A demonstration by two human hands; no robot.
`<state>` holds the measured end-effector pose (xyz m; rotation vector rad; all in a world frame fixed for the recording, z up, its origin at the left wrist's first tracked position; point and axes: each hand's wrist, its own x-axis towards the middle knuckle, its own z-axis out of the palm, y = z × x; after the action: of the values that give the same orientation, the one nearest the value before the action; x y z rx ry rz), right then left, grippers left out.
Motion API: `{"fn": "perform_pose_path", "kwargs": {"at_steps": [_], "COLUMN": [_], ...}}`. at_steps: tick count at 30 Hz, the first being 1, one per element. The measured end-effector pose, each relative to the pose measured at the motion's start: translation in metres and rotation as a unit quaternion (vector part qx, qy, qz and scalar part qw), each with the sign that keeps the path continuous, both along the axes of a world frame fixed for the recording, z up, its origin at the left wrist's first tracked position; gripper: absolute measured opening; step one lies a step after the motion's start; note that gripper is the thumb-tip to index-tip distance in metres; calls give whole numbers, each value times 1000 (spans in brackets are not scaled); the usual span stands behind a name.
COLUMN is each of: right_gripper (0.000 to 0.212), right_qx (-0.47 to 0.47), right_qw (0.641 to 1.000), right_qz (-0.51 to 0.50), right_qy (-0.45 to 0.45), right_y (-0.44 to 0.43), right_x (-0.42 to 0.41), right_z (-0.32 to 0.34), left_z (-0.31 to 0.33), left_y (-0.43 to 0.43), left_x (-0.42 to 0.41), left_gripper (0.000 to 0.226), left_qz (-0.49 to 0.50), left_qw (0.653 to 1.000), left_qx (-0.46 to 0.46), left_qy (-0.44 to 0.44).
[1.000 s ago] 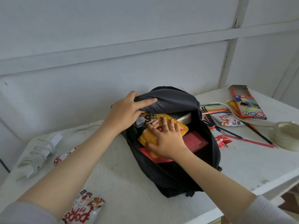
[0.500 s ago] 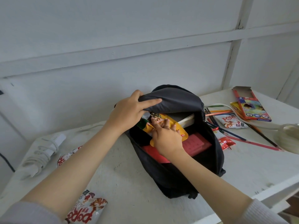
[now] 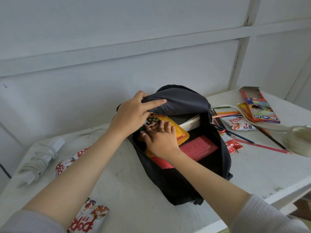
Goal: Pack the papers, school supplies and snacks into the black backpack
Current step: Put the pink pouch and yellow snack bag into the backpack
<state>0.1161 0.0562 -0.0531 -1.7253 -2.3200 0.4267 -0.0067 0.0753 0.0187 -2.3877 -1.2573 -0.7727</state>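
A black backpack [image 3: 181, 179] lies open on a table [image 3: 126, 190].
The left hand [image 3: 133, 113] grips its raised flap [image 3: 181, 101]; the right hand [image 3: 159, 140], fingers spread, presses a yellow snack packet [image 3: 180, 135] inside.

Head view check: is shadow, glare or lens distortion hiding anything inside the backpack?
Head view: soft even light, no glare; the flap the left hand holds shades the black backpack's mouth, dimming the yellow snack pouch under the right hand; wide-angle bends the wall battens.

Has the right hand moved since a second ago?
Yes. The right hand has slid left, away from the red case, pushing the yellow pouch deeper into the backpack.
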Motion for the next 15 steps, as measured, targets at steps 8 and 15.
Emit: {"fn": "perform_pose_path", "kwargs": {"at_steps": [8,15], "right_gripper": [53,61], "right_qx": [76,57], "right_qw": [995,994], "right_qz": [-55,-88], "right_qy": [25,-29], "right_y": [-6,-26], "right_x": [33,30], "right_z": [-5,-13], "left_z": [-4,-8], "left_y": [-3,-4], "left_x": [-5,-3], "left_gripper": [57,57], "left_qz": [1,9], "left_qw": [1000,1000], "left_qx": [-8,-16], "left_qy": [-3,-7]}}
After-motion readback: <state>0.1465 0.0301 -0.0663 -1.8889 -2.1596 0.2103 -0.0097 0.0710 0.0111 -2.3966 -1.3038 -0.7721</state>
